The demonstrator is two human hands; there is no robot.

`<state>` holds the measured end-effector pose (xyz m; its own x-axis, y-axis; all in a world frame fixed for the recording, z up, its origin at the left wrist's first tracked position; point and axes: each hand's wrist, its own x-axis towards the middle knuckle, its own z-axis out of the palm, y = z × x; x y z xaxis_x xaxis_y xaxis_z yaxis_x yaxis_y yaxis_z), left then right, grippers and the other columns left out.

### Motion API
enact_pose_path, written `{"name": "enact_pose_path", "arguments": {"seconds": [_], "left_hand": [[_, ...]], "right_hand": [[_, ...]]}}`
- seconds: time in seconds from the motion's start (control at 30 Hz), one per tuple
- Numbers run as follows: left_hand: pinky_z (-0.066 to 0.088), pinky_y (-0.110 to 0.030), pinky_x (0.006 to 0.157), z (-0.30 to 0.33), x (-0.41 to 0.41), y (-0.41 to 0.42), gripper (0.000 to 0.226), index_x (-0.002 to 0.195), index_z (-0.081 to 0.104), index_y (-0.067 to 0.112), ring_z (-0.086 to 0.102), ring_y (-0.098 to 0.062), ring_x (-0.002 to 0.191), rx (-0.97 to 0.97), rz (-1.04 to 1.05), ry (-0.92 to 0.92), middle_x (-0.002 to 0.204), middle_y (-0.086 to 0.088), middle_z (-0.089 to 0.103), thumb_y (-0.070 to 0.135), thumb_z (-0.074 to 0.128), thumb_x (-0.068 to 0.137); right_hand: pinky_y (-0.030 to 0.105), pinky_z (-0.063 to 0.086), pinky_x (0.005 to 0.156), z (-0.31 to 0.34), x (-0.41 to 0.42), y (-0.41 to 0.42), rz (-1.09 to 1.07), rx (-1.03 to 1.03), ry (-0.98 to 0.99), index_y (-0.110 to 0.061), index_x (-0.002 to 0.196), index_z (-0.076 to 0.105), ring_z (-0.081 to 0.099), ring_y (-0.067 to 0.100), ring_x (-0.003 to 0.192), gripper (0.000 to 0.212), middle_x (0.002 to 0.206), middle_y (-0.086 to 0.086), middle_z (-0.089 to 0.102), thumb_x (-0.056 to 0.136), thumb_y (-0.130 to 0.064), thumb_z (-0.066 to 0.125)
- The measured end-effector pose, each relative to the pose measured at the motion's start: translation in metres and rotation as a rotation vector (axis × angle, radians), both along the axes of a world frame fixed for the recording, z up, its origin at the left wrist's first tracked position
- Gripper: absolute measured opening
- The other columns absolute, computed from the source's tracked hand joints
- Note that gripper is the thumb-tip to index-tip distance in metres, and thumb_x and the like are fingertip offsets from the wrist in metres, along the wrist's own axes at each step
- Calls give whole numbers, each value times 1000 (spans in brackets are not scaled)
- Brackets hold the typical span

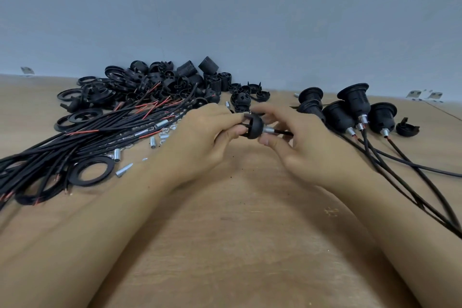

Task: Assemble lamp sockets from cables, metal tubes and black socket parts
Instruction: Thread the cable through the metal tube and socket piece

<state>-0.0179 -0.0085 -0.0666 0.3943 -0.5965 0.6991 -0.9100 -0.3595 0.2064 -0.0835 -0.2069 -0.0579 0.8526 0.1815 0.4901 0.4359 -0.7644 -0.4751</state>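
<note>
My left hand [203, 141] grips a black dome-shaped socket cap [253, 125] above the middle of the wooden table [237, 232]. A short metal tube [269, 130] sticks out of the cap's right side, with a black cable [285, 132] running through it. My right hand [307, 147] pinches the tube and cable with thumb and fingers. A bundle of black cables [82, 140] with red wire ends lies to the left. Loose metal tubes [152, 142] lie beside it. A heap of black socket parts [160, 82] sits behind.
Several assembled sockets [350, 110] with cables lie at the right, their cables trailing toward the near right edge. A single black cap [407, 129] lies beside them. Black rings [91, 170] lie at the left. A grey wall [225, 20] bounds the table's far edge.
</note>
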Motion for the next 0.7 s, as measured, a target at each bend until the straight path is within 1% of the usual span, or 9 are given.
{"name": "enact_pose_path", "arguments": {"seconds": [0.07, 0.13, 0.17, 0.27, 0.37, 0.47, 0.53, 0.6, 0.7], "left_hand": [[44, -34, 68, -2, -1, 0, 16, 95, 72, -3, 50, -21, 72, -6, -38, 19, 76, -8, 63, 7, 59, 95], [42, -23, 70, -3, -3, 2, 15, 97, 73, 0, 49, -13, 75, -15, -55, 32, 82, -4, 67, 10, 62, 95], [40, -17, 72, -1, -3, 3, 16, 100, 74, 2, 50, -9, 76, -37, -53, 46, 86, -2, 69, 14, 64, 95], [40, -17, 71, 4, 1, 6, 19, 103, 72, 6, 55, -6, 75, -183, 3, 54, 87, 4, 67, 22, 63, 96], [33, -17, 56, 5, 4, 11, 24, 89, 69, 10, 45, -5, 58, -362, 49, 123, 66, 7, 54, 20, 52, 103], [35, -34, 50, -4, 4, 8, 35, 79, 70, 12, 44, -20, 52, -278, 57, 330, 57, -6, 50, 33, 52, 101], [40, -33, 55, -10, 4, 3, 36, 79, 74, 13, 52, -22, 57, -193, 70, 406, 63, -4, 60, 39, 55, 98], [43, -27, 56, -12, 4, -1, 28, 85, 75, 16, 56, -18, 60, -214, 37, 503, 72, 3, 69, 34, 57, 97], [51, -35, 67, -15, 4, -4, 21, 93, 76, 15, 65, -13, 75, -187, 2, 462, 86, 4, 73, 25, 58, 99]], "right_hand": [[10, 40, 76, 3, -4, 2, 72, -113, 2, -29, 140, 48, 55, -7, 90, 51, 113, -22, 60, 92, -27, 66], [25, 47, 73, 6, -9, 6, 47, -188, -33, -30, 137, 51, 56, 5, 82, 53, 105, -13, 63, 88, -50, 61], [34, 49, 73, 8, -11, 9, 8, -200, -85, -28, 133, 56, 58, 10, 82, 51, 101, -10, 64, 88, -53, 60], [42, 51, 58, 15, -14, 13, -72, -248, -377, -17, 111, 69, 61, 18, 72, 26, 97, 0, 63, 94, -36, 64], [39, 48, 49, 18, -13, 6, -132, -286, -541, -10, 94, 66, 59, 24, 66, 12, 99, 3, 62, 95, -21, 59], [42, 49, 55, 12, -9, -1, -183, -264, -461, -9, 93, 61, 58, 24, 69, 7, 97, 3, 61, 92, -16, 59], [43, 49, 57, 6, -6, -5, -209, -229, -414, -10, 94, 60, 58, 24, 70, 5, 93, 1, 59, 89, -13, 61], [43, 49, 60, 4, -3, -8, -216, -209, -357, -11, 95, 59, 56, 22, 72, 8, 92, 0, 59, 88, -10, 61], [38, 46, 69, 3, 0, -11, -144, -215, -157, -18, 103, 62, 55, 18, 77, 17, 87, -5, 63, 87, -11, 61]]}}
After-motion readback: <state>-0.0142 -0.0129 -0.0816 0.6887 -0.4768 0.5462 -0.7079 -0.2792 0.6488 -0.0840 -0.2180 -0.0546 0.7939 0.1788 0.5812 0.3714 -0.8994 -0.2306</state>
